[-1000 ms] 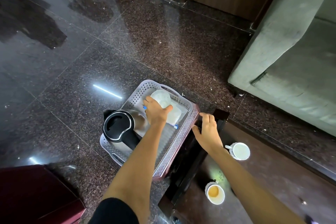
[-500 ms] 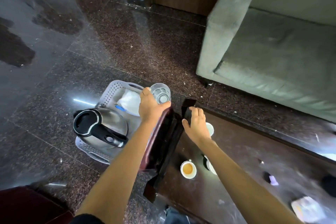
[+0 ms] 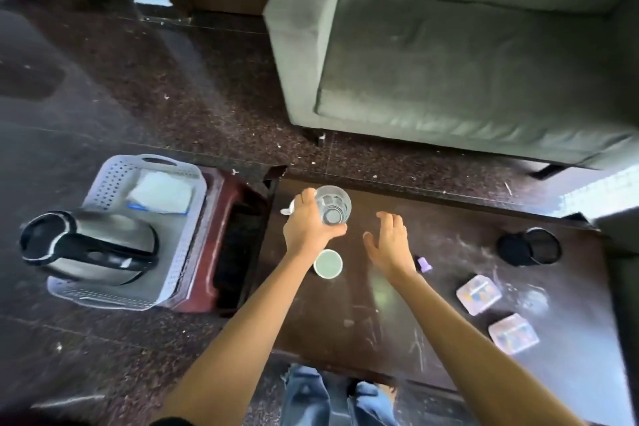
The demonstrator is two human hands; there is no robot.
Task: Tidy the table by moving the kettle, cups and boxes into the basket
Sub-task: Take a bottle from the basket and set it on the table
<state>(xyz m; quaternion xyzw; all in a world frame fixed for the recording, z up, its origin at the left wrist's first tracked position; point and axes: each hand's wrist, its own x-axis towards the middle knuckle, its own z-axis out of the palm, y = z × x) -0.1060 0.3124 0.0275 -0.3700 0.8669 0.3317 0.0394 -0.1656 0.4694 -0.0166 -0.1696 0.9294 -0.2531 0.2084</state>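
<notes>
Your L hand point(image 3: 307, 228) has carried the glass point(image 3: 332, 209) from basket point(image 3: 114, 168) to above table point(image 3: 345, 308), fingers curled round it; R hand point(image 3: 390, 247) spread, holding nothing.

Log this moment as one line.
left hand: grips glass over table | right hand: open, empty | basket: kettle, white box | on table: cup, pastel box, second pastel box

Left hand point(image 3: 306, 230) grips glass point(image 3: 332, 206) (right hand point(image 3: 390, 244) spread).
</notes>
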